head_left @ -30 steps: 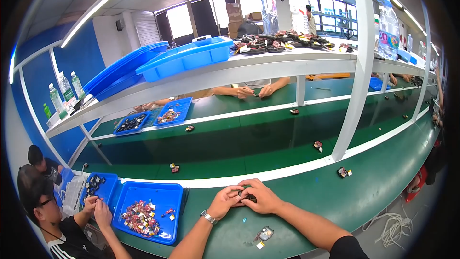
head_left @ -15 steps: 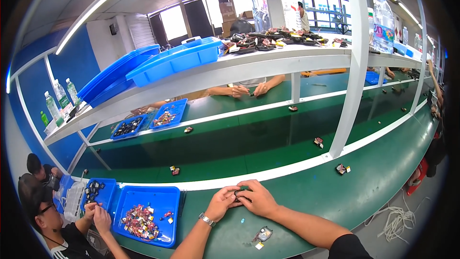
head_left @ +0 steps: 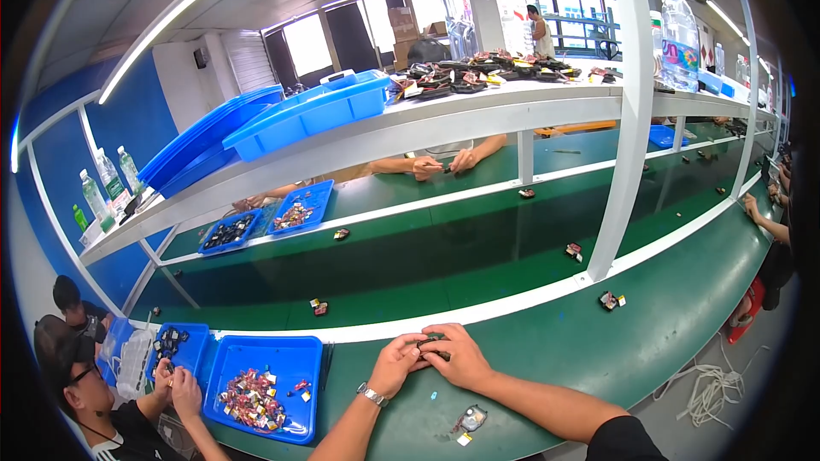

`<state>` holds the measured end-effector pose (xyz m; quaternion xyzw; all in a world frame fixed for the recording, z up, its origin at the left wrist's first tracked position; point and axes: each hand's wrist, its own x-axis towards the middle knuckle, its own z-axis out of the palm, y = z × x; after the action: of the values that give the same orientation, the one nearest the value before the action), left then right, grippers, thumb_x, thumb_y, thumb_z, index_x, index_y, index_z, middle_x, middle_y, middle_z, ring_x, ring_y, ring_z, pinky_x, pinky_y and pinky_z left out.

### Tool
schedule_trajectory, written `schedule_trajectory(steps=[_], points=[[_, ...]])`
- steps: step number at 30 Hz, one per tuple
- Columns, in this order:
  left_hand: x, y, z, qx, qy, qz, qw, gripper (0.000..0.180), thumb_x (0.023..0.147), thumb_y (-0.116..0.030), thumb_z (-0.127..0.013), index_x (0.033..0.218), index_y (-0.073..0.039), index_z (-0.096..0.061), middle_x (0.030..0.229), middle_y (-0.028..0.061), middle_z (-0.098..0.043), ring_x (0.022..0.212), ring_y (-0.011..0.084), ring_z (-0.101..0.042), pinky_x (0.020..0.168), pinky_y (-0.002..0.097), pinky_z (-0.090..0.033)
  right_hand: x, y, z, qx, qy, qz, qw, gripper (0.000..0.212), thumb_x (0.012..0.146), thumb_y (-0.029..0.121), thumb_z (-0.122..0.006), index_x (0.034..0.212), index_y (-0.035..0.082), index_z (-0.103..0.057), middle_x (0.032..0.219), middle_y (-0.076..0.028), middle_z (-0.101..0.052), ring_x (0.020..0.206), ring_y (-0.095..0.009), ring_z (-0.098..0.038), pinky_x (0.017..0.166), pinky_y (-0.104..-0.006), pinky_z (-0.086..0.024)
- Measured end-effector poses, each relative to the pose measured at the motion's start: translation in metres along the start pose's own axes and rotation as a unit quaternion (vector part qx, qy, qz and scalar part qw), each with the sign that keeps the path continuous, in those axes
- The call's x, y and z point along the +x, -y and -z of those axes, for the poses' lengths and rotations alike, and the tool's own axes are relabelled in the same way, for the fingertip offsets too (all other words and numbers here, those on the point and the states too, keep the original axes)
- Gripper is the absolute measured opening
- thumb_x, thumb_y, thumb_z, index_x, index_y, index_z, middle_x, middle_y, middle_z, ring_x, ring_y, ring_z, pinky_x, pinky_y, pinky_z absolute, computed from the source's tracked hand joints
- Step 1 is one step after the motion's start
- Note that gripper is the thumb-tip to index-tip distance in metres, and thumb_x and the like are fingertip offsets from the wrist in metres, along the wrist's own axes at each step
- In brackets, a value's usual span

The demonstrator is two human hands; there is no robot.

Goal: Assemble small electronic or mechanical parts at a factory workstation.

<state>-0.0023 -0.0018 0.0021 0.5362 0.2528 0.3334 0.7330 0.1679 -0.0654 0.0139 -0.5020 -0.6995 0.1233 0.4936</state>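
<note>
Over the green bench my left hand [head_left: 395, 367], with a metal watch on its wrist, and my right hand [head_left: 461, 360] meet fingertip to fingertip. Their fingers are closed around a small black plastic part [head_left: 432, 344], mostly hidden by them. Closer to the bench's front edge lies a small clear-and-black unit [head_left: 471, 418] with wires and a yellow-white label. A tiny light-blue piece [head_left: 434, 395] rests between it and my hands. To the left of my left wrist stands a blue tray [head_left: 301, 417] holding a heap of small red-wired parts with white and yellow labels.
A second blue tray [head_left: 198, 338] with black parts sits beside a co-worker [head_left: 94, 384] at left. Past the white rail, a green belt [head_left: 444, 282] carries spaced wired parts. A white post [head_left: 622, 154] and a loaded shelf [head_left: 512, 111] stand ahead. Another wired part [head_left: 608, 300] lies right.
The parts on the belt have drifted slightly right. At the far right, a person's arm now reaches over the bench. My hands stay together around the black part, nearly in place.
</note>
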Motion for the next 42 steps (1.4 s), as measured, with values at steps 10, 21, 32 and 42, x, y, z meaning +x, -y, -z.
schedule_trajectory(steps=[10,21,32,42], points=[[0.000,0.000,-0.001,0.004,-0.011,-0.008,1.000,0.027,0.098,-0.002,-0.045,0.125,0.004,-0.048,0.117,0.0163,-0.061,0.108,0.0225,-0.062,0.096,0.0348,-0.052,-0.001,-0.004,0.002,0.011,-0.005,-0.013,1.000,0.017,0.079,0.010,-0.070,0.096,0.012,-0.074,0.122,-0.006,-0.061,0.114,-0.028,-0.052,0.096,-0.0383,-0.045],[0.000,0.002,-0.001,0.034,-0.021,-0.032,0.999,0.023,0.098,-0.001,-0.045,0.120,0.002,-0.050,0.128,0.0182,-0.057,0.112,0.0229,-0.060,0.096,0.0353,-0.052,0.005,0.007,0.005,0.010,-0.016,0.036,0.999,0.015,0.081,0.009,-0.068,0.095,0.008,-0.073,0.126,-0.007,-0.058,0.117,-0.028,-0.049,0.097,-0.0381,-0.044],[0.000,0.005,0.003,-0.021,0.005,-0.043,0.999,0.023,0.098,-0.005,-0.050,0.120,0.000,-0.051,0.128,0.0173,-0.057,0.112,0.0217,-0.060,0.094,0.0343,-0.053,0.002,0.000,0.002,-0.007,-0.024,0.057,0.998,0.022,0.077,0.007,-0.071,0.100,0.008,-0.071,0.125,-0.005,-0.058,0.118,-0.027,-0.049,0.093,-0.0360,-0.048],[-0.001,0.003,-0.001,0.012,-0.043,-0.044,0.998,0.023,0.097,-0.005,-0.051,0.120,-0.003,-0.049,0.125,0.0142,-0.058,0.110,0.0225,-0.061,0.093,0.0367,-0.054,0.004,0.008,0.006,0.021,-0.011,0.077,0.997,0.020,0.077,0.004,-0.067,0.096,0.007,-0.070,0.125,-0.010,-0.057,0.117,-0.029,-0.050,0.099,-0.0411,-0.042]])
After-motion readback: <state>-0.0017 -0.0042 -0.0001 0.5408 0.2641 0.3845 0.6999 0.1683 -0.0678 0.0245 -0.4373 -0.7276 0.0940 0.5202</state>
